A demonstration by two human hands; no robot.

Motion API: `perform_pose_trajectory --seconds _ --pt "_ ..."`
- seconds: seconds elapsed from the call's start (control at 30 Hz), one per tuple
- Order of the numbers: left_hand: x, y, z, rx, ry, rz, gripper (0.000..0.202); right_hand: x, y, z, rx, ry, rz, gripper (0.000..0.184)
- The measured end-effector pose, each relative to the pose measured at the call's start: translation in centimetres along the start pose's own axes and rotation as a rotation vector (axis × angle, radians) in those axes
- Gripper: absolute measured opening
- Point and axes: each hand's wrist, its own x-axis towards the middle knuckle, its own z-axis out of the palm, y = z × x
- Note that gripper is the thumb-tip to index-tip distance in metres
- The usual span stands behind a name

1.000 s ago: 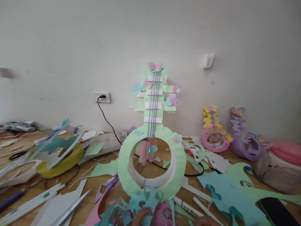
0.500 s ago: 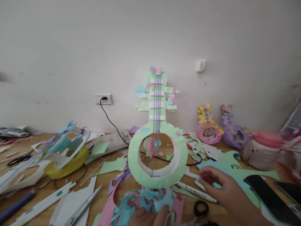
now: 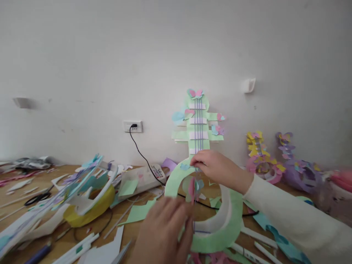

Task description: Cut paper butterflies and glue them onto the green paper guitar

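Observation:
A mint-green paper guitar with purple strings along its neck stands upright in front of me. My right hand reaches across the lower neck; its fingers are drawn together by the strings, beside a small blue paper butterfly. What the fingertips pinch, if anything, is too small to make out. Below it, my left hand, slightly blurred, curls in front of the ring's lower left. Its fingers are closed and whatever they hold is hidden. A pink and blue paper butterfly hangs inside the ring between my hands.
Scraps, white markers and scissors litter the wooden table. A yellow-and-white paper piece lies left. Pink and purple paper instruments stand at the back right. A black cable runs from the wall socket behind the guitar.
My right hand has moved from the table's right side up to the guitar's neck. My left hand has risen from the blue paper scraps to the ring. The view has shifted left.

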Motion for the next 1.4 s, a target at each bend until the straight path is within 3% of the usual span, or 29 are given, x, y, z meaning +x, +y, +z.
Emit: perform_pose_trajectory --seconds 0.07,0.17,0.23,0.33,0.43,0.67,1.03,1.4 --pt "3.6 -2.2 0.3 0.091 0.075 -0.163 0.020 2.8 -0.2 -0.3 -0.096 -0.047 -0.019 0.024" --pt "7.1 -4.8 1.7 0.037 0.032 -0.427 0.050 5.4 0.0 -0.2 -0.206 -0.175 -0.046 0.018" --pt "8.1 -5.9 2.9 -0.109 -0.052 -0.565 0.064 6.4 0.5 0.1 -0.228 -0.244 -0.088 0.013" --pt "8.3 -6.8 4.7 -0.327 -0.110 -0.640 0.059 7.3 1.4 0.5 -0.251 -0.285 -0.142 0.013" --pt "8.0 -7.0 5.8 -0.446 -0.110 -0.651 0.051 7.9 1.7 0.5 -0.273 -0.338 -0.172 0.014" --pt "7.5 -7.0 6.1 -0.383 -0.065 -0.525 0.045 8.6 0.1 -0.2 -0.345 -0.493 -0.183 0.017" --pt "7.4 -6.1 5.9 -0.341 -0.065 -0.495 0.040 7.6 0.9 -0.2 -0.397 -0.346 -0.246 0.017" --pt "7.4 -6.0 5.6 -0.331 -0.076 -0.489 0.042 7.4 1.1 -0.1 -0.351 -0.335 -0.272 0.019"
